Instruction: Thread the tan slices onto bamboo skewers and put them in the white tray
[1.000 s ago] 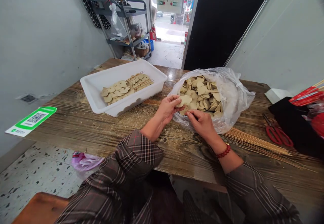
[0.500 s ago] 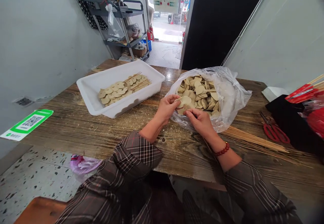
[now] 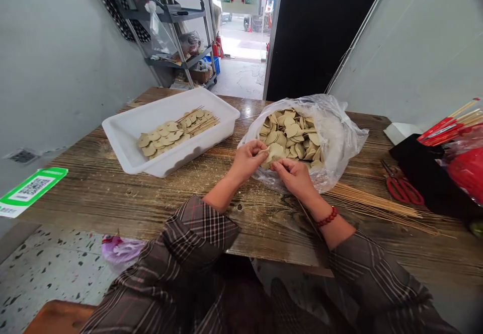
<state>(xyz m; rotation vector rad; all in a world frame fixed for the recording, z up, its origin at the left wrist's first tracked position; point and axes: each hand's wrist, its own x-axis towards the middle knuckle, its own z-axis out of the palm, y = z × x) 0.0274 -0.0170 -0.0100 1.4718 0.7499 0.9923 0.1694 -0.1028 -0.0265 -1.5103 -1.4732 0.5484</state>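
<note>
The person's two arms angle inward, the left arm from the near left, the right arm from the near right. Both sleeves [image 3: 373,263] end below the wrists, leaving the forearms [image 3: 222,190] bare. The left hand [image 3: 249,160] points far and right, thumb and forefinger brought together in a pinch. The right hand [image 3: 294,175] points far and left, its fingers curled and its thumb pressed in. The fingertips sit close together, the left ones slightly farther away.
</note>
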